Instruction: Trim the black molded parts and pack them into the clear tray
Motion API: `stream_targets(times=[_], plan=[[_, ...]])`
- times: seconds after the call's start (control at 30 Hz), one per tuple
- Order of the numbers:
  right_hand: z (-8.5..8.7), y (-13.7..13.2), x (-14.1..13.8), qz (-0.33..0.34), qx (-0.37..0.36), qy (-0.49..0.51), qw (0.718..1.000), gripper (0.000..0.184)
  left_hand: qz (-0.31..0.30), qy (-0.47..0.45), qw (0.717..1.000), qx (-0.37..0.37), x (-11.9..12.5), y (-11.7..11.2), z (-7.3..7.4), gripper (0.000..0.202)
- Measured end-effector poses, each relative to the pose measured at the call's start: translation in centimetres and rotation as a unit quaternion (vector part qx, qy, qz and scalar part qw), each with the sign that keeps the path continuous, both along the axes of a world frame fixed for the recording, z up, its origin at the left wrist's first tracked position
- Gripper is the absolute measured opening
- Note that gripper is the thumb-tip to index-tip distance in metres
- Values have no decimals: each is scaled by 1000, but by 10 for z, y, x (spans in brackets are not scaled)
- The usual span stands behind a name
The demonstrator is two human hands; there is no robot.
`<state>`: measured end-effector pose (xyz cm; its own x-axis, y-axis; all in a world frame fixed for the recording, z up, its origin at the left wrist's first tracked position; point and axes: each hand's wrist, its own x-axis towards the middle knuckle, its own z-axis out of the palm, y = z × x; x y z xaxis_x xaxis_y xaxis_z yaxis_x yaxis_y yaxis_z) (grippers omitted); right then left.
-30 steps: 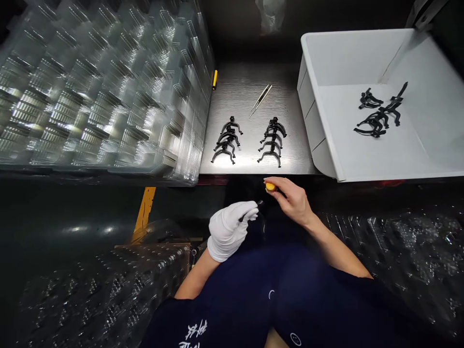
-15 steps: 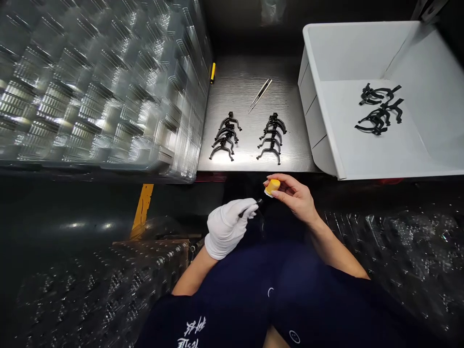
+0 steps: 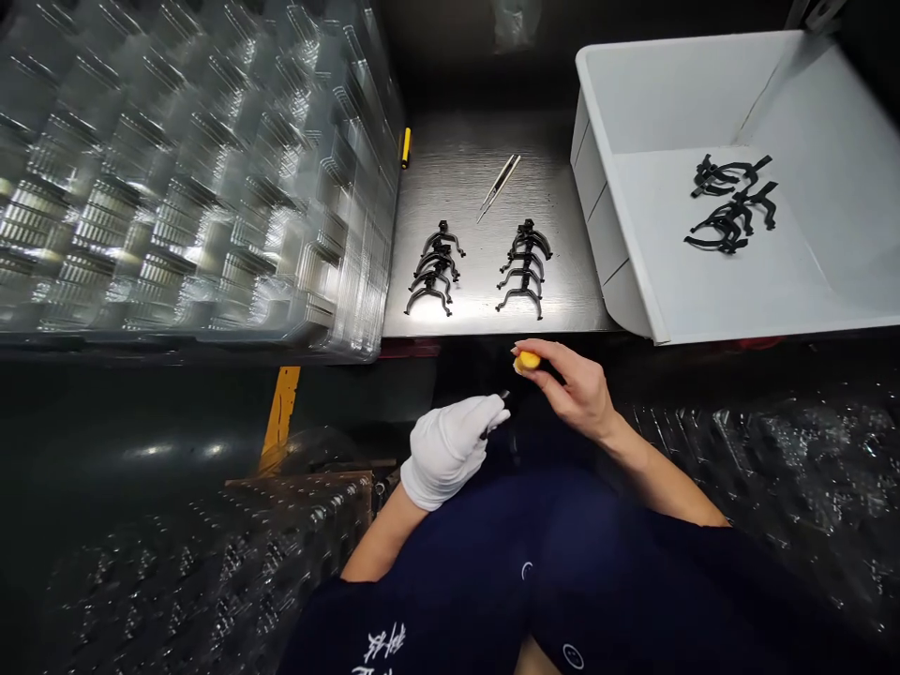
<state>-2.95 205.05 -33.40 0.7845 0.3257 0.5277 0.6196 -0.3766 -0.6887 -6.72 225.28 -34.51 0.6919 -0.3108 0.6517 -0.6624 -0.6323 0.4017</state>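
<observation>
My left hand (image 3: 454, 441), in a white glove, is closed on a black plastic part (image 3: 504, 396); only its tip and a sliver show past the fingers. Just to the right and a little higher, my bare right hand (image 3: 573, 384) pinches a small yellow cap-like piece (image 3: 529, 360) with a pale edge. The two hands are apart, in front of the table's near edge. Beyond them on the metal table lie two columns of curved black plastic clips, a left column (image 3: 437, 267) and a right column (image 3: 526, 267).
Stacked clear plastic trays (image 3: 211, 187) fill the left side. A white bin (image 3: 661, 272) at the right holds several black clips (image 3: 731, 211). On the metal table (image 3: 478, 309) lie a thin cutter knife or tweezers-like tool (image 3: 499, 187) and a yellow-and-black stick (image 3: 406, 148).
The gloved left hand has turned and now covers more of the black part. My right hand has tilted the yellow piece. The whole view has shifted slightly.
</observation>
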Motion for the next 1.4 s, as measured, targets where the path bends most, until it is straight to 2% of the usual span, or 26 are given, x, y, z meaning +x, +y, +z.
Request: stream_targets(times=[0.13, 0.27, 0.37, 0.47, 0.6, 0.67, 0.77, 0.83, 0.9, 0.93, 1.0, 1.07, 1.17, 1.23, 1.33, 1.4], plan=[[-5, -4, 2, 66, -13, -14, 998, 30, 1, -11, 1000, 10, 0, 1, 3, 15], [-16, -15, 10, -10, -41, 33, 999, 28, -11, 23, 999, -20, -2, 3, 3, 21], [-10, -17, 10, -11, 0, 87, 996, 31, 5, 5, 1000, -19, -3, 2, 0, 21], [4, -10, 2, 10, 36, 91, 995, 31, 19, -11, 1000, -1, -1, 1, -2, 20], [7, -3, -2, 92, 4, 16, 996, 30, -34, -32, 998, 38, 1, 4, -1, 33], [3, -5, 2, 82, -31, -31, 996, 29, -68, -32, 996, 46, 1, 7, 0, 40], [2, -9, 6, 42, -28, -16, 999, 29, -82, -20, 995, 60, 0, 10, -1, 46], [4, -10, 6, 84, -10, 9, 996, 30, -83, -3, 993, 83, -1, 12, -3, 45], [5, -11, 6, 127, -22, 7, 992, 29, -92, 12, 991, 97, -2, 14, -5, 42], [4, -12, 7, 129, -39, -1, 991, 28, -96, 19, 990, 101, -2, 14, -6, 41], [3, -14, 8, 88, -67, -5, 994, 26, -100, 27, 989, 108, -2, 15, -7, 39], [4, -15, 8, 56, -55, 16, 997, 26, -100, 25, 988, 116, -3, 16, -7, 38], [6, -14, 7, 113, -18, 40, 993, 28, -86, 25, 988, 126, -3, 14, -9, 36], [4, -14, 8, 140, -37, 19, 989, 26, -72, 22, 989, 126, -4, 13, -10, 33], [1, -16, 10, 86, -68, 1, 994, 24, -72, 9, 990, 122, -4, 12, -10, 30], [2, -16, 9, 85, -48, 18, 995, 25, -78, 15, 989, 122, -4, 12, -10, 29]])
